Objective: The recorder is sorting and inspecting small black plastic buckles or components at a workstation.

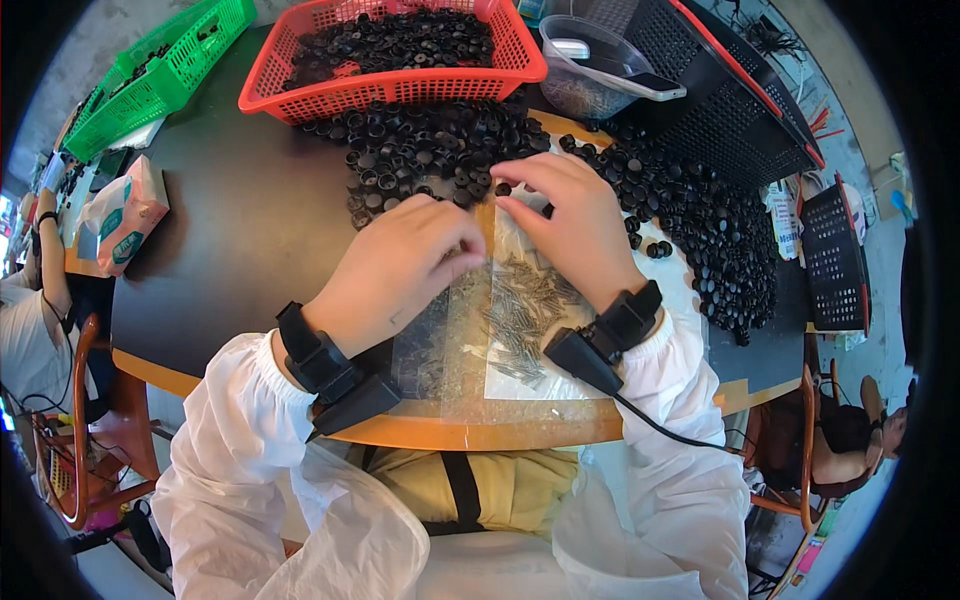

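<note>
My right hand [570, 215] pinches a small round black cap [502, 188] between thumb and fingertips, at the near edge of a heap of black caps [425, 150]. Beside it on the left, my left hand [400, 265] is closed, its thumb and forefinger brought together; whatever they hold is hidden or too small to name. Just below both hands lies a loose pile of thin metal pins [525, 310] on a white sheet [510, 385]. A second heap of black caps [700, 220] spreads to the right of my right hand.
A red basket [390, 88] full of black parts stands at the back, near a clear plastic tub [590, 70]. Black crates [720, 90] are at the far right. A tissue pack [130, 215] and green basket [170, 85] lie left. Other people sit on both sides.
</note>
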`<state>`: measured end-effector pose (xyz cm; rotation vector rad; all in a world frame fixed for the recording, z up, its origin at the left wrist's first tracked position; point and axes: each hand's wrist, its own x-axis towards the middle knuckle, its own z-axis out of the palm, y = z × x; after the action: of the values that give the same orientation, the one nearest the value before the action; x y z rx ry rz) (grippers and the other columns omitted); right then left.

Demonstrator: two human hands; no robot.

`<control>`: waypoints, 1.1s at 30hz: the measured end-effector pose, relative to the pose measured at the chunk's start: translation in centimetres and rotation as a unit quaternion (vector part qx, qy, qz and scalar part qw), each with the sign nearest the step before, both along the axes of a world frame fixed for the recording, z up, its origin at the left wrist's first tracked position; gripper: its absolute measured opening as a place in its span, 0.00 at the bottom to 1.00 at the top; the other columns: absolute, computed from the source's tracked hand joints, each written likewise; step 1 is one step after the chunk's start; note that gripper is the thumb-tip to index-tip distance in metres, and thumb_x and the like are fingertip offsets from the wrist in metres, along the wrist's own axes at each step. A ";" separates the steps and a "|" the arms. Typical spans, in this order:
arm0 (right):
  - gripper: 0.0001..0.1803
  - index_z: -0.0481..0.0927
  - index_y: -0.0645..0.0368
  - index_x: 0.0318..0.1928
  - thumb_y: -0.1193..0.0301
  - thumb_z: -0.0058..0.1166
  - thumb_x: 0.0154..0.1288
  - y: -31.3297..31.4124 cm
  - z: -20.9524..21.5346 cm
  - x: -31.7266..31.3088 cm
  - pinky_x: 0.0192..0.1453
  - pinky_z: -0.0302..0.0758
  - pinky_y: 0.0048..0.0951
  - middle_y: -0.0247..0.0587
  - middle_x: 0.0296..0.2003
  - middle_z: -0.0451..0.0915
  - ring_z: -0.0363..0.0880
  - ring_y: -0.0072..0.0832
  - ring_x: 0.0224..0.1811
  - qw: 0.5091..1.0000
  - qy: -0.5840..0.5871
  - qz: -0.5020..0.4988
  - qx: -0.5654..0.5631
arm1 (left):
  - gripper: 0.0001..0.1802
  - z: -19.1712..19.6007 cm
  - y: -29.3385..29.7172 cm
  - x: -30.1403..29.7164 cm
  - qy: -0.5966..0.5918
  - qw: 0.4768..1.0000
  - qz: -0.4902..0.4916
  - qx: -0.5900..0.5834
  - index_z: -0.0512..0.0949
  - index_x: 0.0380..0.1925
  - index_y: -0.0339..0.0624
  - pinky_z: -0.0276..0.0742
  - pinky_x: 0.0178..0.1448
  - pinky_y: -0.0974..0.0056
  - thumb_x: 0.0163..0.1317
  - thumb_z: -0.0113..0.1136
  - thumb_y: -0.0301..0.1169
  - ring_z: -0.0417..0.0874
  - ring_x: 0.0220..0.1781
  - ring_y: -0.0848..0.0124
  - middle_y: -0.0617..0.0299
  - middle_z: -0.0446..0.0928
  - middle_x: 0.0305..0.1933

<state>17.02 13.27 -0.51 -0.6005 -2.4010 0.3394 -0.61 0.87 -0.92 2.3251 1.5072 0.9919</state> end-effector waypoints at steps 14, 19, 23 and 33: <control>0.14 0.81 0.60 0.48 0.78 0.61 0.61 -2.9 0.4 -0.1 0.48 0.77 0.22 0.32 0.40 0.81 0.81 0.19 0.41 0.911 0.139 0.097 -0.376 | 0.10 1.5 -0.6 -0.3 -0.296 0.947 0.113 -0.058 0.83 0.42 0.39 0.76 0.42 0.71 0.61 0.62 0.21 0.80 0.38 0.73 0.60 0.80 0.41; 0.13 0.79 0.60 0.49 0.77 0.59 0.64 -2.9 0.2 0.0 0.50 0.77 0.23 0.33 0.42 0.81 0.81 0.20 0.43 0.902 0.129 0.109 -0.397 | 0.09 1.3 -0.5 -0.6 -0.224 0.971 0.082 -0.001 0.82 0.42 0.38 0.76 0.41 0.72 0.61 0.63 0.21 0.80 0.38 0.75 0.60 0.81 0.41; 0.13 0.75 0.60 0.52 0.76 0.55 0.68 -2.9 0.8 0.2 0.55 0.76 0.24 0.37 0.47 0.82 0.81 0.22 0.46 0.793 0.220 0.143 -0.550 | 0.08 1.4 -0.6 -0.4 -0.251 0.965 0.077 -0.014 0.82 0.41 0.37 0.76 0.39 0.72 0.61 0.63 0.22 0.80 0.37 0.76 0.60 0.81 0.40; 0.12 0.78 0.60 0.52 0.71 0.57 0.70 -3.9 0.5 -0.1 0.50 0.73 0.20 0.32 0.43 0.82 0.77 0.16 0.44 0.765 0.221 0.147 -0.586 | 0.10 1.2 -0.7 -0.8 -0.226 0.966 0.074 0.100 0.84 0.38 0.40 0.76 0.40 0.71 0.55 0.69 0.20 0.79 0.37 0.74 0.61 0.78 0.40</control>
<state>16.96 9.36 -0.04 -0.5273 -1.5628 1.9472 -1.38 0.19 0.31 1.9300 1.4546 1.6473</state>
